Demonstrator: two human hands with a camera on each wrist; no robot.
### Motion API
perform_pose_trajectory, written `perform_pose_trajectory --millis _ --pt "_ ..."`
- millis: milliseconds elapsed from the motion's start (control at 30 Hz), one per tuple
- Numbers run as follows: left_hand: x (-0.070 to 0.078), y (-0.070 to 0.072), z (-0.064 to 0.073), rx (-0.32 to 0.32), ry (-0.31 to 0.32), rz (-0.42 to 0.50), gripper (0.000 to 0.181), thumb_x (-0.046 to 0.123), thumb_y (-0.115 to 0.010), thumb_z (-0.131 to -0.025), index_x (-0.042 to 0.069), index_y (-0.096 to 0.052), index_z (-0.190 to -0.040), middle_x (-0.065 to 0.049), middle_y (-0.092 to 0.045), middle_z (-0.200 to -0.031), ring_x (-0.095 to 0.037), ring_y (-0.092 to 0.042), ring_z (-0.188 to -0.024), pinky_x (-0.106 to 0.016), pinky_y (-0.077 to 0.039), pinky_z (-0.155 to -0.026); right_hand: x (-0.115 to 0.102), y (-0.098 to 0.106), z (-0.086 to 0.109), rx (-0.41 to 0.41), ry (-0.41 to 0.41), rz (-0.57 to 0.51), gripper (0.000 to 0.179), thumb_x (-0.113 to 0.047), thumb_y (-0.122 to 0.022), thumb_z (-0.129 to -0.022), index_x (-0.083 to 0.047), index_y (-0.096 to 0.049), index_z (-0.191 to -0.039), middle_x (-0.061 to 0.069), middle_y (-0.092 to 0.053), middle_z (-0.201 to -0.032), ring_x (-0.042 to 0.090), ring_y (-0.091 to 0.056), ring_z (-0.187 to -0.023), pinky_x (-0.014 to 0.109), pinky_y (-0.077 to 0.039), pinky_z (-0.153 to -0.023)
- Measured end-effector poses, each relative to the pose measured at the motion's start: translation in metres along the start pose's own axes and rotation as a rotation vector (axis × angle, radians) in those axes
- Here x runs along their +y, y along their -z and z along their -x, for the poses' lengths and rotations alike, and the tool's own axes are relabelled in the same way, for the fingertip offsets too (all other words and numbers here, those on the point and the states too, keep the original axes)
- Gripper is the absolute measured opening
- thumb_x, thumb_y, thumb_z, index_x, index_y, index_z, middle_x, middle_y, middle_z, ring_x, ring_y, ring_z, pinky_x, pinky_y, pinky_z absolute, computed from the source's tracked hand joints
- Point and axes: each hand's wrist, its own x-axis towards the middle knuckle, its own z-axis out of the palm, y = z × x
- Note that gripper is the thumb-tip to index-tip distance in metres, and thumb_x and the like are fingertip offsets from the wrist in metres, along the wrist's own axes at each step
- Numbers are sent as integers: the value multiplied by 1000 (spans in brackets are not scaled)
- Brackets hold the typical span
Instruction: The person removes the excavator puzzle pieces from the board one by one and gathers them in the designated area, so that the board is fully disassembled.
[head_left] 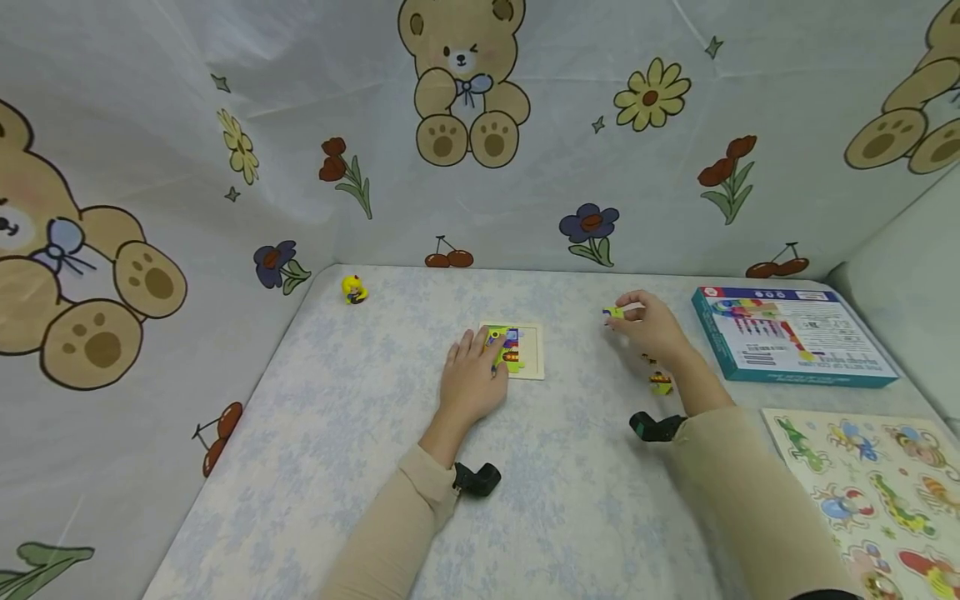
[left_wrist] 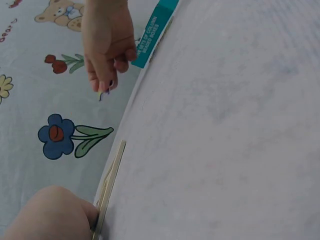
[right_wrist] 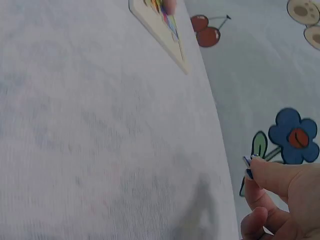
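Observation:
My left hand (head_left: 471,375) lies with fairly straight fingers over the left part of a small framed jigsaw puzzle (head_left: 532,350). Colourful yellow-green pieces fill that left part, while the right part shows bare pale backing. Off to the right and raised over the table, my right hand (head_left: 652,327) pinches a small puzzle piece (head_left: 613,312) between thumb and fingertips. The piece's edge (right_wrist: 247,162) pokes out of the fingertips in the right wrist view. A few loose puzzle pieces (head_left: 661,383) lie below the right hand, partly covered by the wrist.
A teal-edged box (head_left: 810,342) lies flat at the right back of the table. In front of it is a board with insect pictures (head_left: 877,492). A small yellow-haired figurine (head_left: 354,290) stands at the far left corner. A bear-print cloth (head_left: 300,100) hangs behind.

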Motion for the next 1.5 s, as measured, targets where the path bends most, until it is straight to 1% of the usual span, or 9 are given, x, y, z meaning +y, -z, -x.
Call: perform_pose_trajectory --millis 167,333,567,800,1000,1133,1267,1367,1500 --pt "-1 0 0 7 -3 15 53 39 -34 -103 31 -35 -155 0 -18 -167 -26 -9 -156 -47 -6 -128 25 21 -2 27 -82 22 51 -33 -59 -99 -6 -39 -138 27 -45 -140 34 -49 -109 34 -47 -78" --pt "-2 -1 -1 9 -4 26 54 39 -34 -103 31 -33 -156 0 -19 -167 -25 -9 -156 -47 -6 -128 39 29 -7 60 -131 78 50 -33 -60 -99 -5 -42 -136 28 -47 -138 35 -51 -107 35 -48 -77" --pt "-1 -2 -1 8 8 39 57 41 -36 -102 25 -31 -157 1 -18 -167 -24 -8 -156 -45 -6 -128 47 32 -6 59 -104 140 51 -33 -58 -99 -2 -42 -136 26 -49 -130 34 -52 -103 36 -47 -76" --pt "-1 -1 0 16 15 45 58 40 -37 -102 23 -32 -157 1 -19 -167 -23 -9 -156 -44 -6 -128 49 32 -8 68 -114 160 47 -29 -58 -99 -2 -44 -135 21 -50 -120 32 -50 -98 35 -44 -72" --pt "-1 -2 -1 16 17 48 59 40 -38 -101 20 -31 -157 2 -20 -167 -23 -9 -156 -44 -6 -128 51 29 -9 94 -96 251 44 -28 -61 -98 -1 -48 -130 24 -52 -119 35 -51 -97 38 -47 -74" --pt "-1 -2 -1 12 24 51 60 41 -39 -101 21 -31 -157 2 -18 -167 -22 -9 -156 -44 -5 -128 45 25 -7 122 -44 288 40 -27 -58 -99 -1 -52 -128 24 -54 -117 36 -51 -97 42 -49 -75" --pt "-1 -2 -1 14 27 57 61 41 -39 -101 21 -30 -157 2 -18 -167 -22 -9 -156 -44 -6 -128 27 14 -3 118 24 277 38 -26 -56 -100 -1 -55 -129 22 -53 -113 35 -49 -97 42 -48 -76" --pt "-2 -2 -1 16 27 61 61 41 -40 -101 20 -30 -157 2 -19 -167 -22 -9 -156 -44 -6 -128 7 -2 1 96 64 265 37 -26 -57 -100 -2 -57 -128 20 -54 -113 34 -49 -98 41 -47 -77" --pt "-2 -2 -1 15 27 58 62 42 -40 -101 19 -30 -157 3 -19 -167 -21 -9 -156 -43 -6 -128 -19 -33 0 64 114 275 33 -27 -59 -99 -6 -61 -125 17 -57 -113 31 -52 -97 41 -46 -77"
